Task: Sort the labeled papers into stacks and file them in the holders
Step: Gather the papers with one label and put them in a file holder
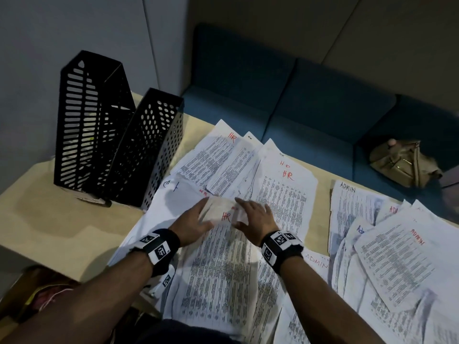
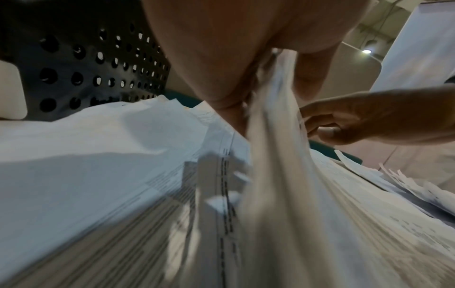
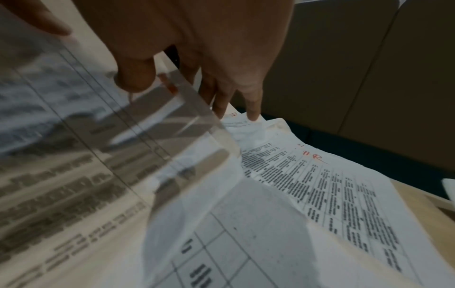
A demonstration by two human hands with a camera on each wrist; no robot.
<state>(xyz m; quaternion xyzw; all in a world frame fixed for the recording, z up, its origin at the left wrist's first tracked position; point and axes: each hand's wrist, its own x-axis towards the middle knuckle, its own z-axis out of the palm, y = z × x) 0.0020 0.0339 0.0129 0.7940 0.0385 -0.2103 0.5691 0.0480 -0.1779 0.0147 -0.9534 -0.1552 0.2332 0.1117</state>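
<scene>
An HR-marked sheet (image 1: pixel 224 216) is lifted at its top edge in the middle of the table, over a loose spread of other HR papers (image 1: pixel 285 194). My left hand (image 1: pixel 201 216) pinches its left side and my right hand (image 1: pixel 244 214) pinches its right side. In the left wrist view the sheet (image 2: pixel 278 155) runs up between the thumb and fingers. In the right wrist view the thumb (image 3: pixel 135 78) lies on the sheet (image 3: pixel 74 155), with the fingers behind it. Two black perforated holders (image 1: pixel 99 125) stand upright at the far left of the table.
A pile of ADMIN-marked papers (image 1: pixel 387 244) covers the table's right side. Bare beige tabletop (image 1: pixel 62 227) lies in front of the holders. Behind the table runs a blue sofa (image 1: pixel 298 95) with a tan bag (image 1: pixel 404 165) on it.
</scene>
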